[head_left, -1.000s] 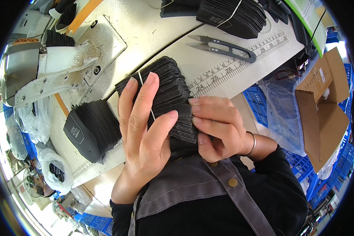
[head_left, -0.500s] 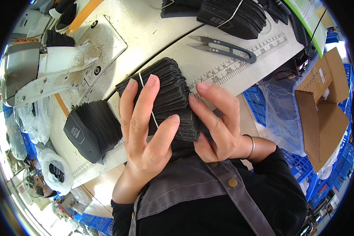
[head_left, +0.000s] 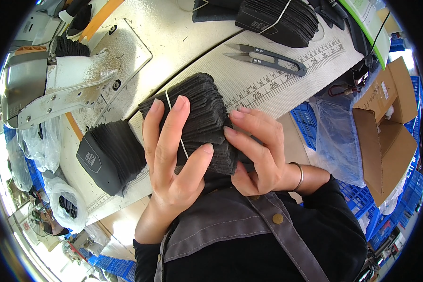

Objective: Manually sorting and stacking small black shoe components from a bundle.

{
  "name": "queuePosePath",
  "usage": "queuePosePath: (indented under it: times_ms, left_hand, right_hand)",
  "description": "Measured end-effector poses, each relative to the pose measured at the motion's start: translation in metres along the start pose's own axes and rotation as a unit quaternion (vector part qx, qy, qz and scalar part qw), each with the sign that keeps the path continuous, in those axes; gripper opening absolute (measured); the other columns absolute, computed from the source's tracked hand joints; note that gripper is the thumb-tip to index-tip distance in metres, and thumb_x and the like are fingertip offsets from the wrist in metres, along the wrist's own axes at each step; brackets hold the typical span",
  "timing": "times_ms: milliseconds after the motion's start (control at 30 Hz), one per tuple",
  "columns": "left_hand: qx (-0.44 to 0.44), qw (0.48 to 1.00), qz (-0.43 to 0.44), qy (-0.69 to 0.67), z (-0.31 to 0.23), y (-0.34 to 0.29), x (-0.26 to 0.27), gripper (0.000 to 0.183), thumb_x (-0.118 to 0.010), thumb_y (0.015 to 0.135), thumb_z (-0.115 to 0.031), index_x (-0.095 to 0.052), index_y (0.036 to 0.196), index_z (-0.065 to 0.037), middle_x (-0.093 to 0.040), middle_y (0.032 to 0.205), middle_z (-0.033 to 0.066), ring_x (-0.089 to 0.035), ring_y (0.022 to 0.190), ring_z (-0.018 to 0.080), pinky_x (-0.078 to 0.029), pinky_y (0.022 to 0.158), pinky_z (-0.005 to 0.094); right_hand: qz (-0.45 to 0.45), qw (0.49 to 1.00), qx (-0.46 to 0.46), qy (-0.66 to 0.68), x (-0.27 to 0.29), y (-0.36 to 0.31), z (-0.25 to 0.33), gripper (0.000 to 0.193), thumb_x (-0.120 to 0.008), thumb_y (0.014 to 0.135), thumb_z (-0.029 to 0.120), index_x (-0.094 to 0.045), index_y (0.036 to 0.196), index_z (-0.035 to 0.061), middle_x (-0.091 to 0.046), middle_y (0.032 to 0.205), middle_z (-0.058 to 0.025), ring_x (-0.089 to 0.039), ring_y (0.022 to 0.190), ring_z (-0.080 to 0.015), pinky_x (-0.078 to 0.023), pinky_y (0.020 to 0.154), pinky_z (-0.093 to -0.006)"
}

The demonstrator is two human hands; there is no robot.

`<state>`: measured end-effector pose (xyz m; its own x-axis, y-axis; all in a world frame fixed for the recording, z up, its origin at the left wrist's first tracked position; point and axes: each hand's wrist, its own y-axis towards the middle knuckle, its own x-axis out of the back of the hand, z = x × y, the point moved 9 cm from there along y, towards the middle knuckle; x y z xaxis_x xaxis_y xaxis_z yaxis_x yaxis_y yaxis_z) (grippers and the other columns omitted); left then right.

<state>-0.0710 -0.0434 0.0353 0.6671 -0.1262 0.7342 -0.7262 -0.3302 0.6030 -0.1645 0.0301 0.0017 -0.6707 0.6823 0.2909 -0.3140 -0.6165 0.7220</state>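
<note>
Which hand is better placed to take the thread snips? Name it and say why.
Probably the right hand: touching the black stack's right edge, it is nearer the thread snips. The left hand lies farther off, fingers over that stack's white band.

We find free room along the tabletop's point(head_left: 310, 79) near edge, right of the right hand point(head_left: 264, 152). Farther left, the held stack point(head_left: 197, 108), left hand point(head_left: 174, 176) and second stack point(head_left: 112, 155) obstruct this edge; a machine point(head_left: 63, 77) fills the left side.

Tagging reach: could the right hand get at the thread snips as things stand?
Probably yes: the thread snips lie uncovered, nothing between them and the right hand, which touches the banded black stack.
</note>
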Motion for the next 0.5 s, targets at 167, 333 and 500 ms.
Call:
queuePosePath:
  times_ms: [167, 333, 500]
  left_hand:
    - [-0.002, 1.000, 0.000, -0.004, -0.0016, 0.0000, 0.0001, 0.028, -0.058, 0.083, -0.002, -0.049, 0.108, -0.009, -0.050, 0.124, 0.0306, -0.051, 0.114, 0.0452, -0.040, 0.096, 0.0559]
    - [-0.009, 1.000, -0.020, -0.006, -0.0006, -0.0010, 0.0008, 0.032, -0.058, 0.083, -0.001, -0.049, 0.112, -0.010, -0.050, 0.125, 0.0306, -0.052, 0.114, 0.0447, -0.040, 0.096, 0.0562]
    - [-0.008, 1.000, -0.018, -0.012, -0.0003, -0.0009, 0.0007, 0.033, -0.059, 0.082, 0.000, -0.049, 0.112, -0.010, -0.050, 0.126, 0.0303, -0.052, 0.114, 0.0450, -0.040, 0.097, 0.0561]
  right_hand:
    - [-0.005, 1.000, -0.001, 0.001, 0.0003, -0.0011, 0.0000, 0.054, -0.060, 0.057, 0.003, -0.060, 0.110, -0.0066, -0.058, 0.118, -0.0204, -0.058, 0.105, -0.0348, -0.042, 0.090, -0.0433]
    - [-0.005, 1.000, 0.002, -0.006, -0.0009, -0.0012, 0.0008, 0.054, -0.060, 0.057, 0.002, -0.060, 0.111, -0.0064, -0.059, 0.117, -0.0203, -0.058, 0.104, -0.0344, -0.042, 0.090, -0.0429]
    - [-0.003, 1.000, -0.001, 0.005, -0.0009, 0.0004, 0.0003, 0.054, -0.060, 0.056, 0.001, -0.060, 0.110, -0.0064, -0.059, 0.113, -0.0200, -0.059, 0.101, -0.0342, -0.043, 0.089, -0.0421]
